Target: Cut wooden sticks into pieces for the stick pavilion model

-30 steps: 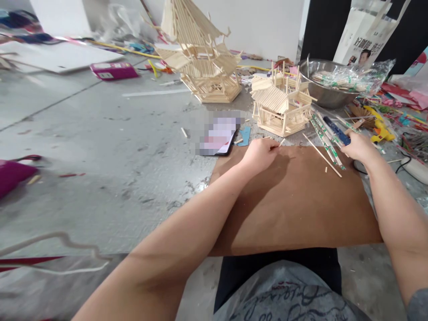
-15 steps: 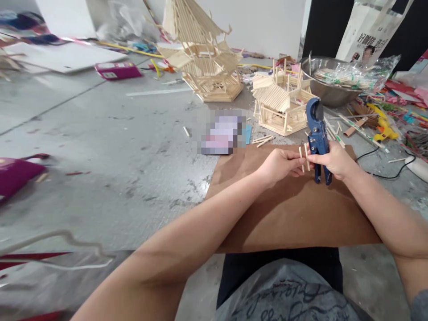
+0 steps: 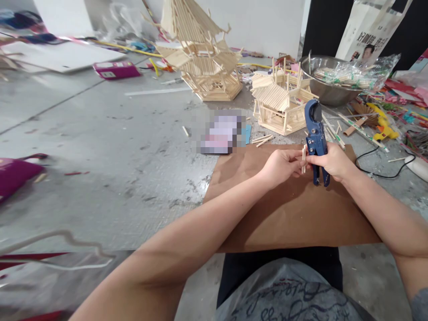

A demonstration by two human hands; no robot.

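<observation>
Pinching short sticks in left hand; gripping blue cutter in right hand at three o'clock from sticks, with wooden pavilion model at eleven o'clock.

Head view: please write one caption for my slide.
Left hand holds short pale sticks beside the blue cutter in the right hand.

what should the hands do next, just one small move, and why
Probably level the bottom ends of the short sticks and compare their tops: they stand side by side at the fingertips of the left hand, while the cutter in the right hand has its head clear of them.
</observation>
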